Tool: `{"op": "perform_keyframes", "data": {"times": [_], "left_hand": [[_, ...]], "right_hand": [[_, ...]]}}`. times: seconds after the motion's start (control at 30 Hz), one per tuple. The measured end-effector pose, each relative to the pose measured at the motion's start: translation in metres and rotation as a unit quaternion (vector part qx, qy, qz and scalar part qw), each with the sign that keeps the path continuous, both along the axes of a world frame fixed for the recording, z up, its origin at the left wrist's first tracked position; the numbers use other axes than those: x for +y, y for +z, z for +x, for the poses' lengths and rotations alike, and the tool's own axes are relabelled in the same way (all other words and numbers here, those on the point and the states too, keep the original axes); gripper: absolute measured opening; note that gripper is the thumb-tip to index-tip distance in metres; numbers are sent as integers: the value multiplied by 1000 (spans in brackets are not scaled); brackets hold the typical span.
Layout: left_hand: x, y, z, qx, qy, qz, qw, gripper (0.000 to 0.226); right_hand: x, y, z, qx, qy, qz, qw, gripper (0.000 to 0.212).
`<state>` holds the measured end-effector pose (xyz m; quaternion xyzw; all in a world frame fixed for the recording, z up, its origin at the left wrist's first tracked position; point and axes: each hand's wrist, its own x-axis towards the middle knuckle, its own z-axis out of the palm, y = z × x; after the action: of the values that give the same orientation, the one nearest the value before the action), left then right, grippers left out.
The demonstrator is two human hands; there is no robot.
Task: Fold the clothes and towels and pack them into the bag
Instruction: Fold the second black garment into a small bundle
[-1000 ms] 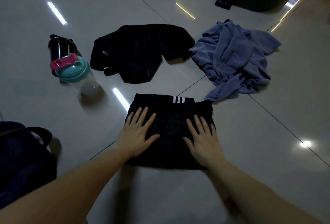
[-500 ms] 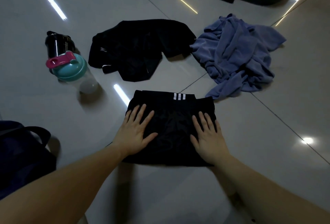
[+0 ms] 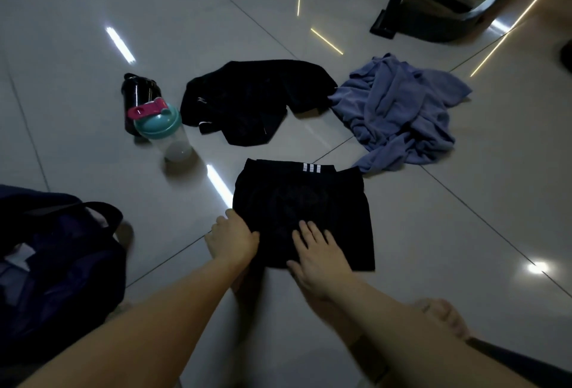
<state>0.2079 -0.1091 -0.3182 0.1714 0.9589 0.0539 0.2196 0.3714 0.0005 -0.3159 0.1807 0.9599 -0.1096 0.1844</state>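
On the tiled floor [image 3: 433, 233], both hands work at folded black shorts [image 3: 303, 202].
Left hand [image 3: 232, 239] curls round the shorts' near-left edge; right hand [image 3: 318, 254] lies flat on the cloth just beside it, fingers spread. Beyond the shorts lie a crumpled black garment [image 3: 247, 100] and, just right of it, a blue towel [image 3: 402, 112]. The dark bag [image 3: 55, 264] sits at the left, apart from the shorts.
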Motion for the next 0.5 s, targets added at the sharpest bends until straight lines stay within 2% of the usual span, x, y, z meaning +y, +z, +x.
{"op": "perform_keyframes", "data": {"times": [0.1,0.2,0.3,0.37,0.47,0.5], "left_hand": [[0,-1,2,-87,57,37,994,40],[2,3,-2,-197,107,82,971,23],[6,18,-1,-306,177,154,923,26],[8,31,-2,-388,204,168,883,25],[7,45,-6,-471,234,160,835,28],[5,49,-6,-479,236,160,830,33]], "right_hand": [[-3,0,8,-56,16,4,998,80],[0,10,3,-75,37,28,996,81],[-9,19,-1,7,82,69,994,83],[-25,16,-4,65,83,81,991,83],[-42,17,-13,124,-50,53,990,67],[-42,18,-15,132,-77,51,987,58]]}}
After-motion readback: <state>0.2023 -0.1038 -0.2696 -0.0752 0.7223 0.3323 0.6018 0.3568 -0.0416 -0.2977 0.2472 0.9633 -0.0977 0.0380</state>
